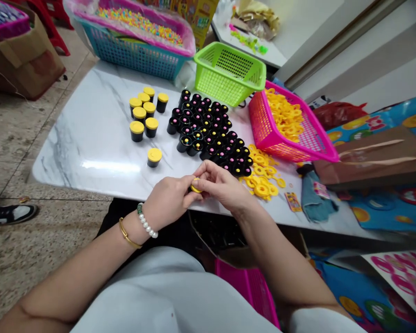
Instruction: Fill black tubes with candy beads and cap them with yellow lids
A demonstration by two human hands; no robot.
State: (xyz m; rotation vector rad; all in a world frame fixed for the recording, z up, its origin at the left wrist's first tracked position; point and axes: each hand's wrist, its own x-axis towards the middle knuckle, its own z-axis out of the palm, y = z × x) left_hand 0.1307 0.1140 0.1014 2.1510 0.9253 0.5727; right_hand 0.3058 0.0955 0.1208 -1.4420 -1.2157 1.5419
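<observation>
Close to the table's front edge, a small cup with a yellow lid (196, 185) is pinched between both hands. My left hand (169, 198) closes on its left side, with fingers and thumb bent. From the right, my right hand (222, 186) grips it, thumb across the yellow top. The cup's lower part is mostly hidden by fingers. Just beyond stand many open black cups (208, 125) with pink or yellow pieces inside. To their left are several black cups with yellow lids (150, 127), one set apart nearer me. Loose yellow ring-shaped lids (262, 178) lie to the right.
A pink basket (263, 121) of yellow lids stands at the right, behind the loose ones. Farther back are a green basket (215, 83) and a blue basket (135, 58) holding colourful pieces. A small card (293, 202) and blue cloth (317, 199) lie at the right edge.
</observation>
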